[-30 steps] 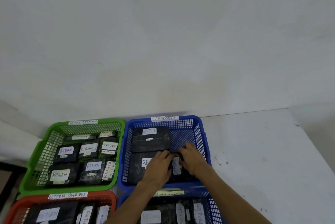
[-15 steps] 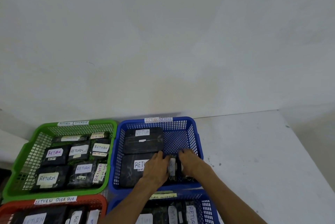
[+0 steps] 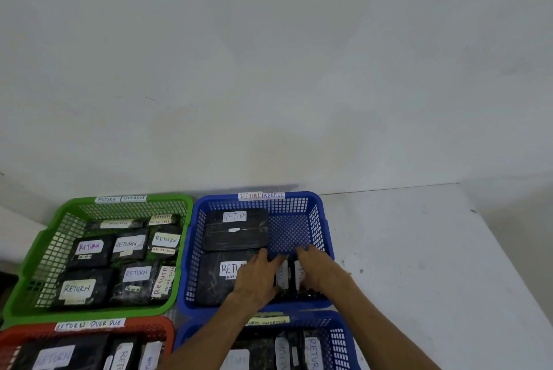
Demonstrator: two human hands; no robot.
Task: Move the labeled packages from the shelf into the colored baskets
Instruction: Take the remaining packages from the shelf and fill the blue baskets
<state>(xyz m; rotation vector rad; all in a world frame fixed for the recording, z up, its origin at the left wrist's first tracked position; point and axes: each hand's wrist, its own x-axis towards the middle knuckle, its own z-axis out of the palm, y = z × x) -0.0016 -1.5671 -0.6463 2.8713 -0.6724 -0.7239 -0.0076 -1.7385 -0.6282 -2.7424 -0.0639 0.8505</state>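
Both my hands reach into the far blue basket (image 3: 260, 205) labelled RETURN OVERDUE. My left hand (image 3: 257, 277) and my right hand (image 3: 317, 271) press from either side on two narrow black packages (image 3: 288, 275) standing on edge with white labels, at the basket's near right corner. Two flat black packages marked RETURN lie in the same basket, one at the back left (image 3: 236, 229) and one at the front left (image 3: 218, 277), partly under my left hand. The basket's back right floor is bare.
A green basket (image 3: 39, 253) with several RETURN packages sits to the left. A red basket (image 3: 89, 333) and a second blue basket (image 3: 338, 339), both holding packages, sit nearer to me. All rest on a white table (image 3: 419, 265) against a white wall.
The camera view shifted a little, so the baskets sit slightly differently in frame. My hands stay on the upright packages, and a second white label now shows between them.
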